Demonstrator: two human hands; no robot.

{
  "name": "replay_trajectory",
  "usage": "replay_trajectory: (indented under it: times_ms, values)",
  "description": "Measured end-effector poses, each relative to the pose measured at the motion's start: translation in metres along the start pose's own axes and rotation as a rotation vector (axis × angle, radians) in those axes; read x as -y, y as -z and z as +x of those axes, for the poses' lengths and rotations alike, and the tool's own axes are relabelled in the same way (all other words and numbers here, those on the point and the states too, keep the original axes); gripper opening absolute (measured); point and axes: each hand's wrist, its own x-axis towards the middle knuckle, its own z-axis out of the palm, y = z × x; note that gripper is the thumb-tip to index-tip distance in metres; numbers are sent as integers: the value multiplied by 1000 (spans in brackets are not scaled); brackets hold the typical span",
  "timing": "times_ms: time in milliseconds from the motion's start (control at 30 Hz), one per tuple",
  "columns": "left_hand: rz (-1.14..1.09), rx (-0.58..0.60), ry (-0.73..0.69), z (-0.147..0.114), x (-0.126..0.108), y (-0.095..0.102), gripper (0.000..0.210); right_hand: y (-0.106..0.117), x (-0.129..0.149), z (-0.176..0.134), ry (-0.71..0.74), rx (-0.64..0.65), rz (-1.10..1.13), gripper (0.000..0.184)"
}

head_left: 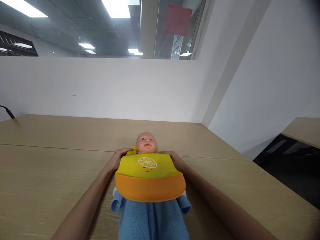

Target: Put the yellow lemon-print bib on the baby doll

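Observation:
A baby doll (146,142) in a blue fleece outfit lies on its back on the wooden table, its head toward the wall. Over its chest is a bib (147,170), yellow above with a white citrus slice and a smiling face, and with an orange catch pocket below. At the bib's upper left edge, beside the yellow neck strap, my left hand (121,158) is closed on it. My right hand (173,158) grips the upper right edge near the doll's shoulder. The bib partly hides the fingers of both hands.
The tabletop (50,186) has a seam running across it and meets a white wall (112,90) at the back. A black cable (8,112) lies at the far left. Windows are above, and a dark-fronted piece of furniture (290,160) stands at the right.

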Motion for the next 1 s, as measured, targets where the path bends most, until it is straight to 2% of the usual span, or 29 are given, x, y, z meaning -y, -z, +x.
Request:
replay_trajectory:
  times_ms: [67, 167, 333, 533, 767, 1000]
  values:
    - [32, -23, 4, -1, 4, 0, 28, -3, 1, -3, -41, -36, -35, 24]
    - [23, 9, 14, -2, 11, -1, 19, -5, -1, -6, -58, -133, -52, 17]
    - [77, 28, -37, -1, 20, 1, 26, -10, -7, -9, -47, -221, -36, 9]
    - [234, -46, -38, -1, 22, 0, 28, -13, -22, -9, 8, -310, 2, 21]
    - [320, -41, -47, -1, 20, -1, 26, -12, -25, -6, -2, -294, -84, 30]
    - [359, -97, -36, -5, 18, -2, 26, -14, -24, -5, -75, -308, 16, 36]
